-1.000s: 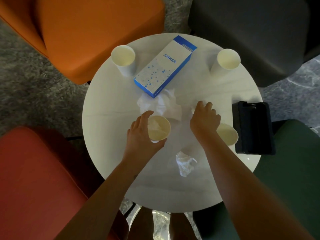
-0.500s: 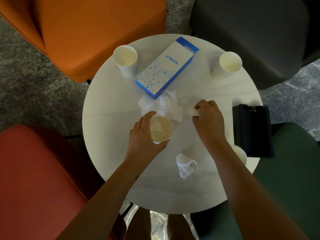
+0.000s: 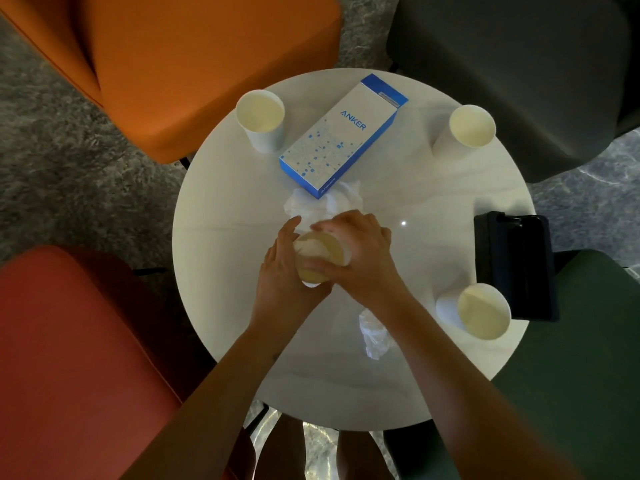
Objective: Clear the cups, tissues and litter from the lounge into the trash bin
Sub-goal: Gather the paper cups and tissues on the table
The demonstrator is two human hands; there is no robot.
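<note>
My left hand (image 3: 282, 271) grips a paper cup (image 3: 320, 259) at the middle of the round white table (image 3: 225, 237). My right hand (image 3: 360, 254) lies over the cup's rim, pushing a small tissue (image 3: 310, 244) into it. A larger crumpled tissue (image 3: 325, 204) lies just beyond the cup, partly under the blue and white box (image 3: 341, 136). A crumpled plastic wrapper (image 3: 374, 336) lies near the front, beside my right forearm. Three more paper cups stand upright: far left (image 3: 261, 121), far right (image 3: 467, 128) and near right (image 3: 479, 311).
A black case (image 3: 516, 265) lies at the table's right edge. Four chairs ring the table: orange (image 3: 194, 71), dark grey (image 3: 512, 64), red (image 3: 76, 358) and green (image 3: 588, 358). Grey carpet shows at the left.
My right hand picked a small tissue off the table right of the cup and carried it left onto the cup's mouth. My left hand kept hold of the cup.
</note>
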